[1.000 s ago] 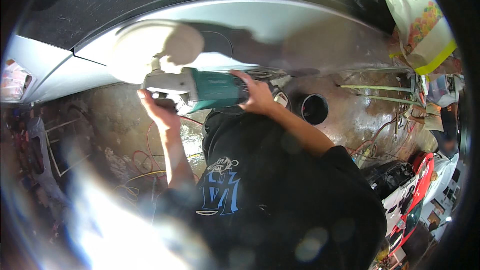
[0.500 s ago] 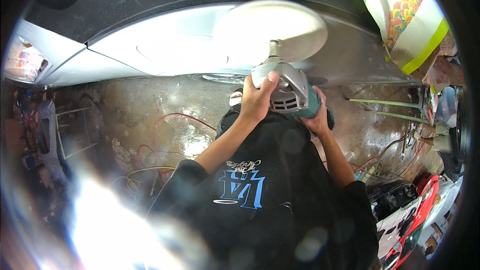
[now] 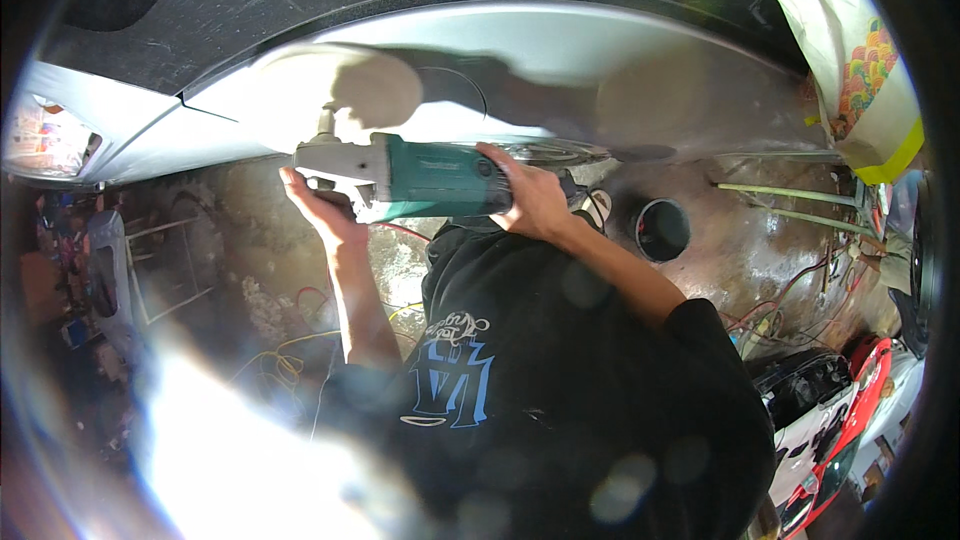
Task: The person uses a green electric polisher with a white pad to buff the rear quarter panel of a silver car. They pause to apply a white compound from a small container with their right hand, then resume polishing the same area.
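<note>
At the silver panel (image 3: 545, 35)'s lower edge, left of its middle: one green-and-grey polisher (image 3: 435, 178), pale round pad (image 3: 378, 82) facing the panel; left grip (image 3: 333, 220) clasping its front, right grip (image 3: 537, 202) its rear.

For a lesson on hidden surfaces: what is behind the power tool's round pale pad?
A silver panel extends beyond the pale pad, partly in shadow. The patch directly behind is covered, so unseen.

The polisher (image 3: 440, 178) is green and grey, its pad (image 3: 385, 88) cream.
</note>
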Tool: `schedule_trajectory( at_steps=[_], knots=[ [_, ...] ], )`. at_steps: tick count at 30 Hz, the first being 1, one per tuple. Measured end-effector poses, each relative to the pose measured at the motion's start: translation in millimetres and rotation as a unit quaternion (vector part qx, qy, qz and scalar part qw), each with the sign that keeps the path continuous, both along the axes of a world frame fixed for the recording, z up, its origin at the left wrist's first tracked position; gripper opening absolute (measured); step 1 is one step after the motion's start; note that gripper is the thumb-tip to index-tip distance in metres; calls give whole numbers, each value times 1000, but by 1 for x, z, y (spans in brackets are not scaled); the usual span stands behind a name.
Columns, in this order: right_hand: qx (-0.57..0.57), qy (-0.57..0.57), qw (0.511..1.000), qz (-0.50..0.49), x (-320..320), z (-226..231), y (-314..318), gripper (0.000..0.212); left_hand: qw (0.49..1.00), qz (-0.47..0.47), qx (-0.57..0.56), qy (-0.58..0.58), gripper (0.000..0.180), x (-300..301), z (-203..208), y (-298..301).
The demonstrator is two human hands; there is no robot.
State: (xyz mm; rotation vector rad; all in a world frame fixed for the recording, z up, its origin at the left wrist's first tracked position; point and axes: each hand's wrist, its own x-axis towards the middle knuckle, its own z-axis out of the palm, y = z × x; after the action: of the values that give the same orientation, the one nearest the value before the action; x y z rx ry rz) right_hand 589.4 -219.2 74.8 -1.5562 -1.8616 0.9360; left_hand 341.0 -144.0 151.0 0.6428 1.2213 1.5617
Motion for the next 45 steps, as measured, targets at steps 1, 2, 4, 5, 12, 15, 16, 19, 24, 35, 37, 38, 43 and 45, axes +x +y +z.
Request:
schedule_trajectory(
  at_steps=[1, 2, 4, 5, 12, 15, 16, 19, 24, 35, 37, 38, 43, 45],
  knots=[
    [-23, -3, 1000, 15, -6, 8, 5, 92, 999, -28, -5, -17, 63, -16, 0, 0],
    [-47, -6, 998, 32, -9, 13, 8, 91, 998, -41, 10, -47, 63, -26, -1, 3],
    [-101, -46, 992, 61, -6, 24, 8, 92, 998, -19, -20, -65, 63, -33, -9, 0],
    [-121, -59, 989, 67, -2, 34, 5, 92, 996, -36, -19, -81, 63, -29, -9, -4],
    [-51, -41, 998, -25, 101, 16, -58, 93, 997, -11, -36, -65, 51, 100, -15, -49],
    [-13, -23, 996, -83, 162, 16, -87, 89, 994, -39, -105, -17, 50, 175, 0, -71],
    [17, -17, 994, -102, 178, 14, -97, 89, 987, -95, -131, -24, 52, 187, 0, -77],
    [21, -25, 989, -146, 222, 8, -124, 89, 974, -185, -117, -61, 49, 234, -1, -90],
    [-94, -87, 986, -110, 257, -3, -145, 87, 961, -180, -156, -141, 47, 256, -51, -115],
    [26, -75, 990, -114, 261, 46, -131, 90, 987, -128, -74, -60, 75, 274, 10, -102],
    [14, -91, 990, -103, 261, 47, -130, 90, 987, -94, -121, -44, 73, 272, 5, -102],
    [-6, -105, 990, -93, 261, 41, -132, 90, 987, -72, -138, -33, 73, 269, -7, -105],
    [-110, -163, 980, -21, 266, 36, -125, 90, 974, -33, -141, -175, 68, 263, -63, -124],
    [-62, -134, 988, -34, 257, 34, -128, 90, 978, -28, -132, -162, 67, 261, -47, -118]
  ],
)
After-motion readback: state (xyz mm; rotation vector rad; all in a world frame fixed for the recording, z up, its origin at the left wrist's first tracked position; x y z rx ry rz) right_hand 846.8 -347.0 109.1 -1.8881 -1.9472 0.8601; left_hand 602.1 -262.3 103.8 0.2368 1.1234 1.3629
